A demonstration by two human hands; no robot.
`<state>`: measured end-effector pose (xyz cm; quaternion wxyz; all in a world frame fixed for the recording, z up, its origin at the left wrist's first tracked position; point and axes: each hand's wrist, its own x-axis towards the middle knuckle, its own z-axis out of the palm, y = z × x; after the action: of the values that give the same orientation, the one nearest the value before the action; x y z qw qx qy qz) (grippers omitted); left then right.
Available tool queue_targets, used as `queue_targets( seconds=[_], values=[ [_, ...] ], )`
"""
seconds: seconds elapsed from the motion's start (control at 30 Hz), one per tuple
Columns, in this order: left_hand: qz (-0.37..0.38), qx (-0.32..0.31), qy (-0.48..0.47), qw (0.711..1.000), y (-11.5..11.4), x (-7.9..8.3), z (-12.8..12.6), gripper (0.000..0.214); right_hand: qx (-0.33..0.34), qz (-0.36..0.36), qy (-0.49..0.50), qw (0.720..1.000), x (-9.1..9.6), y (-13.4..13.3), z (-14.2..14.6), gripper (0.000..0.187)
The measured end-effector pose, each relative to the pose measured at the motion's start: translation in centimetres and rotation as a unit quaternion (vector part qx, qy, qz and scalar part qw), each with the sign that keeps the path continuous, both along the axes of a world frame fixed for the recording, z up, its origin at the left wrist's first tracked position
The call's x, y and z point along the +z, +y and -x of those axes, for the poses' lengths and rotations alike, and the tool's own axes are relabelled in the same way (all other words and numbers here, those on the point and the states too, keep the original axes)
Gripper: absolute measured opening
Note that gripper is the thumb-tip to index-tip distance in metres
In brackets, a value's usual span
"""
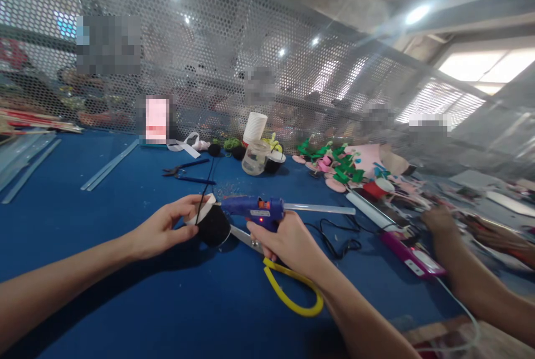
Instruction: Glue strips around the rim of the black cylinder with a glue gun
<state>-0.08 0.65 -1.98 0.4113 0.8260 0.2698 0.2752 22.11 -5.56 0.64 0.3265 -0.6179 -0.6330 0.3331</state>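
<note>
My left hand (175,222) grips a small paper cup (214,226) by its white rim, the cup lying tilted with black yarn wound round its side. A loose strand of black yarn (206,189) rises from it. In my right hand (288,239) is a blue glue gun (253,208), its nozzle at the cup's rim; I cannot tell whether they touch. A clear glue stick (320,209) sticks out of its back, and a small red light glows on its side. Under the right hand lie scissors (292,292) with yellow handles, partly hidden.
Pliers (190,171), a clear jar (254,158) and stacked white cups (254,127) stand or lie farther back. Green and pink craft pieces (334,161) spread at right. A purple power strip (412,256) and black cable (334,242) lie near another person's arm (468,270). Perforated metal screen (234,52) behind.
</note>
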Motion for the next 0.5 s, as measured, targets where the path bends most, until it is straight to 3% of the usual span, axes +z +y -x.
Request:
queue_targets(
  seconds=[0.33,0.5],
  values=[
    [0.003,0.007,-0.011,1.0,0.13,-0.31,0.03,0.021,-0.03,0.006,0.003,1.0,0.02,0.17,0.14,0.019],
    [-0.002,0.008,-0.014,1.0,0.07,-0.36,0.05,0.019,-0.006,0.006,0.01,1.0,-0.18,0.04,0.06,0.021]
  ],
)
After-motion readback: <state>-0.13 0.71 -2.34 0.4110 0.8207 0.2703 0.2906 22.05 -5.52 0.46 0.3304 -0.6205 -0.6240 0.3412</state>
